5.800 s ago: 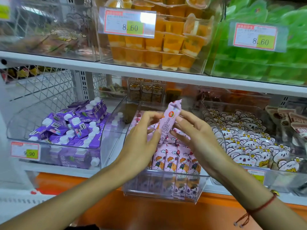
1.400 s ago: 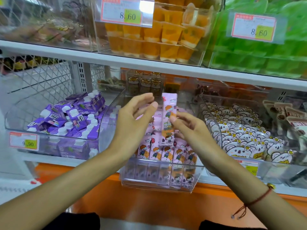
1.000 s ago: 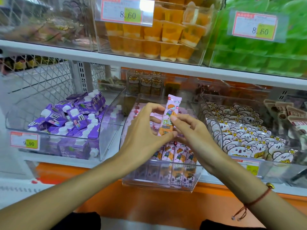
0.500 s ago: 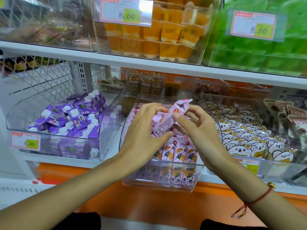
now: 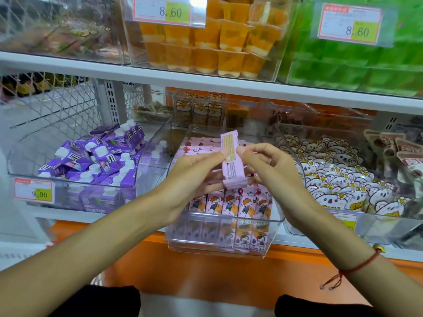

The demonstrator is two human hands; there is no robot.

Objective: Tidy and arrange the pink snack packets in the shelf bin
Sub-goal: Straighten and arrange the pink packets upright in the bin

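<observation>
Head camera: your left hand and right hand pinch one pink packet upright, back-side out, above the clear bin; turn its picture forward before slotting it into the front row.

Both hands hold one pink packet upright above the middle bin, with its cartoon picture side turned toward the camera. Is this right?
Not quite. The head view shows the pink packet held upright above the middle bin by the left hand and right hand, but its back, with printed text and a yellowish label, faces the camera, not the cartoon side.
</observation>
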